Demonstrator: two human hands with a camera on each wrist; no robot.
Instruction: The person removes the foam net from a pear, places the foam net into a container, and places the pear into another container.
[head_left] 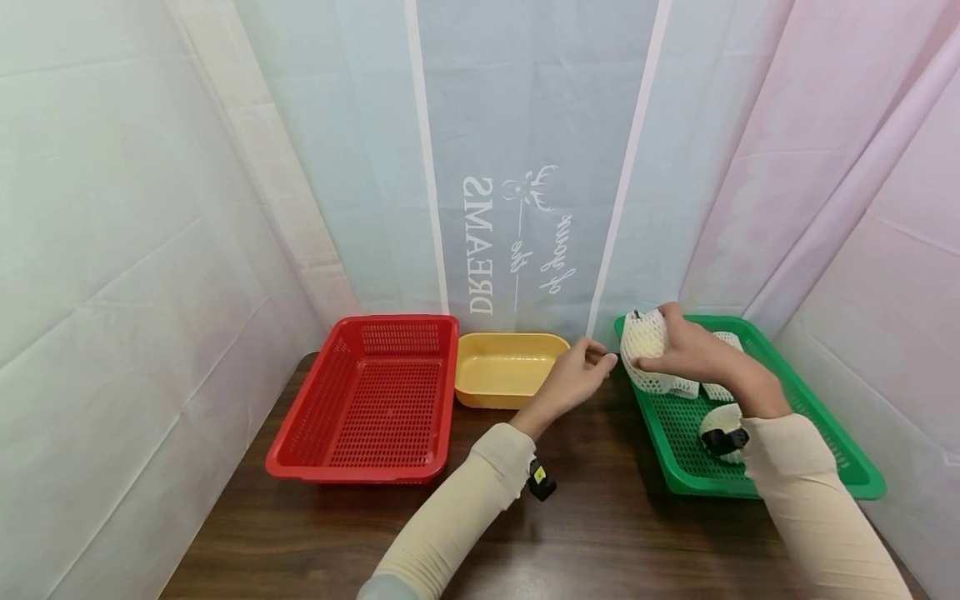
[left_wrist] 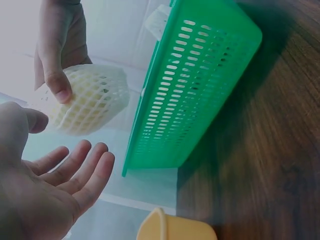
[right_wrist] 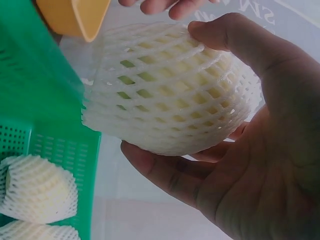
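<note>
My right hand (head_left: 693, 350) grips a pale yellow round fruit in a white foam net (head_left: 647, 340), held up over the far left corner of the green basket (head_left: 663, 454). In the right wrist view, thumb and fingers curl round the netted fruit (right_wrist: 170, 90), and one end of the net hangs loose. Just left of it is my left hand (head_left: 573, 379), apart from the fruit. The left wrist view shows this left hand (left_wrist: 55, 185) with palm turned up and fingers loosely spread, holding nothing. More netted fruit (right_wrist: 40, 190) lies in the green basket.
Left of centre stands a red basket (head_left: 442, 417), with bare slotted floor showing. Between the two baskets is a small yellow tub (head_left: 498, 402). All rest on a dark wooden table (head_left: 570, 533), with a printed cloth (head_left: 517, 100) hanging behind.
</note>
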